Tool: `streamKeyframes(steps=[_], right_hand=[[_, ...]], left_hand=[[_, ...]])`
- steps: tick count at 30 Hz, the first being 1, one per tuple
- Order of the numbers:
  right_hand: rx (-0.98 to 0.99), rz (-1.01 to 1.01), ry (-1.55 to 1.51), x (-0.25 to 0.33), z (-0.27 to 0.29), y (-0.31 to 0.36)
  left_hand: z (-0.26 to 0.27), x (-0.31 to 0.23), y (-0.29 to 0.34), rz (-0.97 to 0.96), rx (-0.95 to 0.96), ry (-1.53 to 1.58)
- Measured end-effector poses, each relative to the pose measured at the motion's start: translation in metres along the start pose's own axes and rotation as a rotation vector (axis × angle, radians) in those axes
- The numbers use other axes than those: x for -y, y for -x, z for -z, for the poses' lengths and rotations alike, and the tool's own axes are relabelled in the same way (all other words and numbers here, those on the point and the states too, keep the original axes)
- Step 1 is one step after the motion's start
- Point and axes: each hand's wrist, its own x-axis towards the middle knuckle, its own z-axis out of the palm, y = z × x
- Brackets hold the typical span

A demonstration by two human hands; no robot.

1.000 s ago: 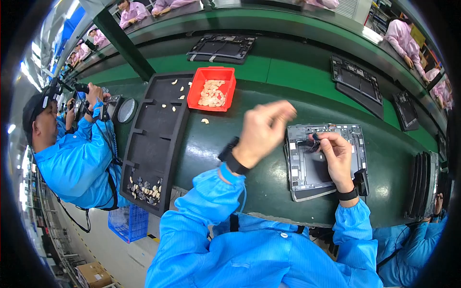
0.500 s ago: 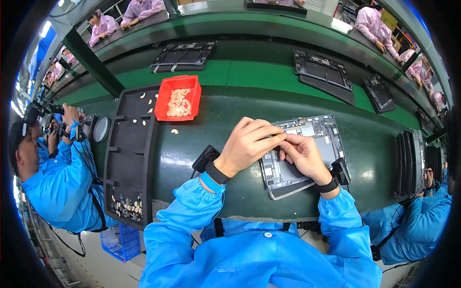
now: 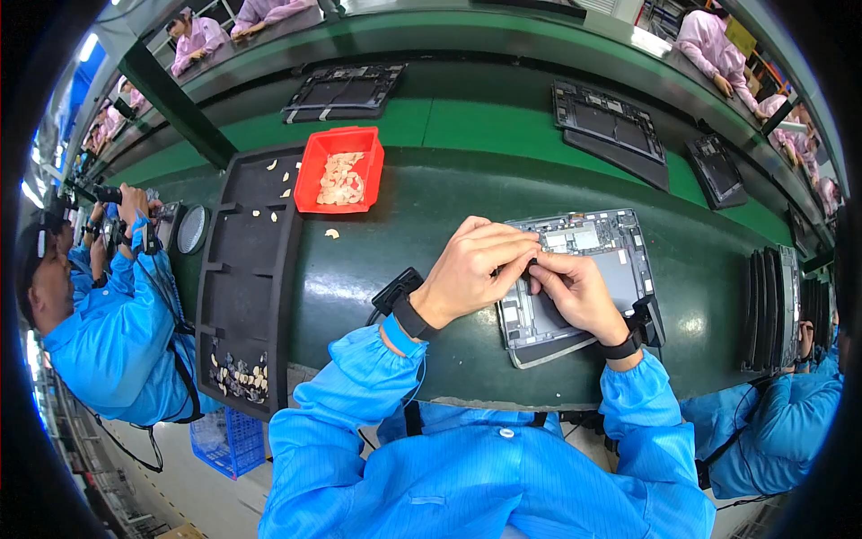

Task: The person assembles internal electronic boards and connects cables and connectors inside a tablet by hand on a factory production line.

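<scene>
Over the upper part of an opened tablet-like device (image 3: 624, 274), with its circuit board and grey inner panels showing, my two hands meet fingertip to fingertip. My left hand (image 3: 476, 269) comes in from the left with its fingers bent together in a pinch. From the right, my right hand (image 3: 579, 292) pinches at the same spot. A tiny dark bit shows between the fingertips, too small to name. The device lies slightly askew on the green bench (image 3: 422, 359), and my hands cover part of its left side and middle.
A red bin (image 3: 310, 148) holds small beige pieces; one loose beige piece (image 3: 332, 234) lies before it. Left is a black compartment tray (image 3: 238, 305) with scattered pieces. More opened devices (image 3: 611, 121) lie across the green strip. Dark panels (image 3: 772, 310) stand at right. Co-workers are on both sides.
The fingers of my left hand have curled in closer, and both hands stay together over the device. The whole view has shifted slightly.
</scene>
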Motion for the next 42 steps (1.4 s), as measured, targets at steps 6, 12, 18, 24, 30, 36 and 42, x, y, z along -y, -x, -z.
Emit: streamKeyframes(steps=[6, 12, 18, 24, 30, 36, 42], right_hand=[[-0.043, 0.03, 0.086, 0.003, -0.002, 0.0], [-0.051, -0.017, 0.009, 0.005, -0.003, 0.0], [-0.09, 0.092, 0.186, 0.007, -0.004, -0.001], [-0.106, 0.08, 0.203, 0.015, -0.006, -0.001], [-0.122, 0.043, 0.159, 0.012, -0.006, 0.0], [-0.11, 0.091, 0.276, 0.016, -0.007, 0.0], [-0.145, 0.178, 0.347, 0.014, -0.01, 0.001]], left_hand=[[0.004, 0.003, -0.001, -0.076, -0.039, -0.064], [0.005, 0.006, 0.001, -0.117, -0.019, -0.085], [0.001, -0.001, -0.001, -0.072, -0.035, -0.155], [0.002, -0.004, -0.002, -0.048, -0.029, -0.247], [0.009, -0.001, -0.003, -0.106, -0.034, -0.164], [0.008, 0.005, -0.001, -0.17, -0.023, -0.2], [0.008, 0.0, -0.005, -0.202, -0.024, -0.271]])
